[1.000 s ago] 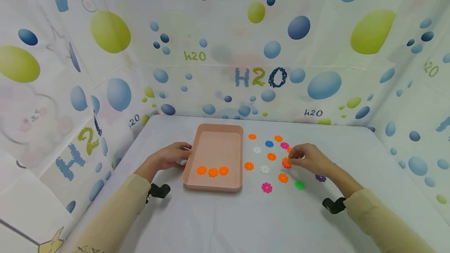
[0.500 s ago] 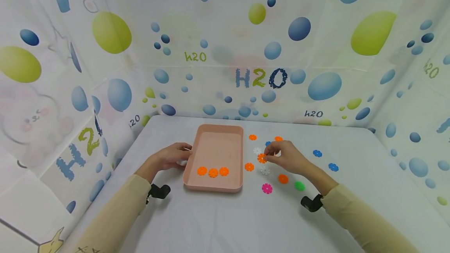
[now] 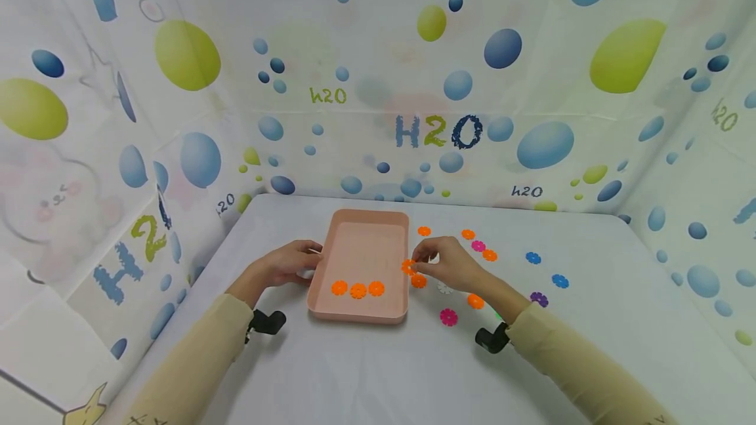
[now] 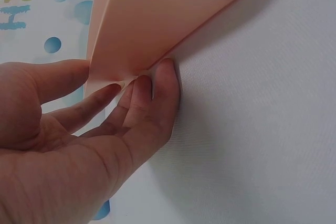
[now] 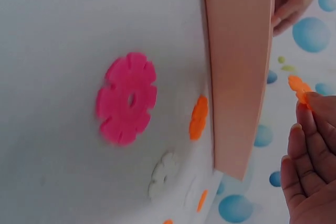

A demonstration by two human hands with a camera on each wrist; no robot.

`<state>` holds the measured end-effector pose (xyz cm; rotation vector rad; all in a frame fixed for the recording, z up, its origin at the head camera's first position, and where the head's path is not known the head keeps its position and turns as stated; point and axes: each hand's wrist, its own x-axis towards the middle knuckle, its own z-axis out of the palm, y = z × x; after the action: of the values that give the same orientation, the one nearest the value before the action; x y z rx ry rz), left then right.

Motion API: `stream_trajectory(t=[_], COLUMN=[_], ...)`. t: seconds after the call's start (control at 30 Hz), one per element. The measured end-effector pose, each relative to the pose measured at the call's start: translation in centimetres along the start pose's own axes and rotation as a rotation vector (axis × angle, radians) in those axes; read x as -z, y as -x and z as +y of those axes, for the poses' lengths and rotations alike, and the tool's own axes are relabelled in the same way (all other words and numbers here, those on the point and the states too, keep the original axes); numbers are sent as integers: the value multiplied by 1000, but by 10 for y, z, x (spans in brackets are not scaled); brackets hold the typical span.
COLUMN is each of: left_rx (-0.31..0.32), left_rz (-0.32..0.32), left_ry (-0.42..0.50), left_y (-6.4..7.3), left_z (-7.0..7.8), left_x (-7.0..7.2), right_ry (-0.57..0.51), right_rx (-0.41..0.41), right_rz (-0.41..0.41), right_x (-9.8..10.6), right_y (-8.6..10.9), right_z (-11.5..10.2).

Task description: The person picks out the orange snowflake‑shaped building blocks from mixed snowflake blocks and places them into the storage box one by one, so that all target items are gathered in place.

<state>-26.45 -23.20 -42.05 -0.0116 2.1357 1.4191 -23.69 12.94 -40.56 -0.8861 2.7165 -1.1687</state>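
An orange snowflake-shaped plastic disc (image 5: 300, 88) is pinched between the thumb and fingertips of my right hand (image 3: 450, 263). In the head view the disc overlaps the right rim of the pink rectangular tray (image 3: 369, 241); the right wrist view has it raised above the rim. Several orange discs (image 3: 357, 290) lie in a row inside the tray, near its front wall. My left hand (image 4: 126, 124) rests against the tray's outer left side, thumb tip at the rim and relaxed fingers at the base of the wall. Another orange disc (image 3: 419, 281) lies on the table right below my right hand.
More discs are scattered right of the tray: pink (image 5: 127, 99), white (image 5: 164, 174), orange (image 3: 475, 302), blue (image 3: 533, 258) and purple (image 3: 539, 299). A green one is mostly hidden by my right wrist. Printed cloth (image 3: 354, 149) hangs behind the white table (image 3: 378, 372).
My right hand has carried the orange disc leftward from among the scattered discs to the tray's right rim. The left hand and the tray stay in place.
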Motion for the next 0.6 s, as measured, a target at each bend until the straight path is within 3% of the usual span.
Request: stream_trajectory(t=[0.3, 0.6], left_rx=[1, -6], left_rz=[0, -5], left_ry=[-5, 4], left_y=[0, 0], left_z=[-1, -1], left_x=[1, 1], right_ry=[-15, 13], right_rx=[60, 30], right_rz=[-44, -87], right_x=[-23, -45], right_y=[-22, -49], right_z=[-11, -20])
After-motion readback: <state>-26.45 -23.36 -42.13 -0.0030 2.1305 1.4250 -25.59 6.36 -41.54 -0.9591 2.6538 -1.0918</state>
